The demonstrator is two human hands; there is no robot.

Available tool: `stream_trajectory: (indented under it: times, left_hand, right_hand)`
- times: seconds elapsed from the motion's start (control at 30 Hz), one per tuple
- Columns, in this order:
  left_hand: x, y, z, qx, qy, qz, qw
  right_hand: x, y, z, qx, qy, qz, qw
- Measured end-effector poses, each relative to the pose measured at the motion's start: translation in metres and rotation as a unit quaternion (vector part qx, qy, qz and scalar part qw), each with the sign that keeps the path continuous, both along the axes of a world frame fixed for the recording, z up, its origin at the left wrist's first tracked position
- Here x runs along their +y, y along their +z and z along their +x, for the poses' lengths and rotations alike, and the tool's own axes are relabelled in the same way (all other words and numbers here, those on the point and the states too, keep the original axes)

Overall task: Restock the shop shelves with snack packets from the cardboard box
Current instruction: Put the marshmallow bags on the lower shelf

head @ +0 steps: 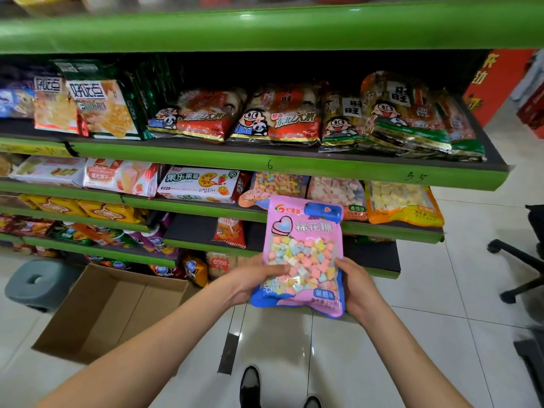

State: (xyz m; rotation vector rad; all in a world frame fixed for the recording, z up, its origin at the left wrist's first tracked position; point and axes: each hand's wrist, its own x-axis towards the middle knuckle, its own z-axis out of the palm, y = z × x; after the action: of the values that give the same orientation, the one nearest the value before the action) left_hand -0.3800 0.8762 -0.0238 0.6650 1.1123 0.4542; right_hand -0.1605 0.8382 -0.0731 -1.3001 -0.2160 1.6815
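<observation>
A: Nearest the viewer, what appears at 6 o'clock?
B: Two dark shoes [250, 385] on the tiled floor [412, 334].
A: And above them?
B: The left hand [255, 278] and right hand [357, 288] each clasp a lower side of an upright pink marshmallow packet [304, 254], thumbs on its front.
A: At 8 o'clock?
B: An open cardboard box [97, 316], beside a grey stool [36, 282].
A: Farther off, toward 12 o'clock?
B: Green-edged shelves [294, 169]; marshmallow bags [403, 206] lie directly behind the packet, rice-cracker bags [282, 116] one tier up.
</observation>
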Motion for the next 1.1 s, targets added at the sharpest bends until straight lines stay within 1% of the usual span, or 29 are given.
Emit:
stream_trajectory:
  times: [0.07, 0.17, 0.23, 0.3, 0.5, 0.57, 0.63, 0.67, 0.77, 0.8, 0.93, 0.97, 1.07, 1.1]
  left_hand:
    - [0.002, -0.004, 0.001, 0.007, -0.022, 0.012, 1.0]
    - [0.009, -0.006, 0.004, -0.013, -0.045, 0.019, 0.999]
    - [0.013, -0.007, 0.004, -0.03, -0.051, 0.021, 0.998]
    - [0.021, -0.007, 0.0, -0.027, -0.051, 0.043, 0.997]
    - [0.088, 0.017, -0.024, 0.007, 0.036, 0.126, 0.991]
    - [0.117, 0.027, -0.028, 0.046, 0.053, 0.159, 0.985]
    - [0.143, 0.035, -0.028, 0.108, 0.051, 0.187, 0.975]
    - [0.155, 0.036, -0.026, 0.147, 0.034, 0.206, 0.967]
    - [0.176, 0.044, -0.019, 0.259, -0.019, 0.275, 0.926]
    - [0.179, 0.045, -0.016, 0.282, -0.031, 0.3, 0.911]
    - [0.183, 0.044, -0.012, 0.312, -0.068, 0.35, 0.881]
    - [0.182, 0.044, -0.013, 0.318, -0.078, 0.358, 0.875]
    - [0.185, 0.042, -0.014, 0.307, -0.059, 0.359, 0.879]
    - [0.187, 0.042, -0.015, 0.317, -0.056, 0.359, 0.876]
  right_hand:
    - [-0.009, -0.012, 0.0, 0.002, -0.019, -0.007, 1.0]
    - [-0.016, -0.02, 0.0, -0.004, -0.037, 0.001, 0.999]
    - [-0.013, -0.017, 0.0, -0.023, -0.04, 0.01, 0.999]
    - [-0.005, -0.011, -0.002, -0.047, -0.043, 0.017, 0.998]
    - [0.053, 0.034, -0.026, -0.127, 0.014, 0.11, 0.986]
    - [0.08, 0.044, -0.036, -0.144, 0.03, 0.132, 0.98]
    - [0.106, 0.05, -0.043, -0.204, 0.045, 0.149, 0.967]
    - [0.118, 0.051, -0.044, -0.244, 0.045, 0.154, 0.956]
    - [0.146, 0.047, -0.044, -0.371, 0.049, 0.169, 0.912]
    - [0.151, 0.045, -0.043, -0.404, 0.061, 0.166, 0.897]
    - [0.162, 0.033, -0.039, -0.517, 0.13, 0.142, 0.834]
    - [0.165, 0.033, -0.039, -0.521, 0.136, 0.137, 0.831]
    - [0.171, 0.037, -0.04, -0.48, 0.127, 0.133, 0.858]
    - [0.172, 0.039, -0.041, -0.48, 0.123, 0.132, 0.858]
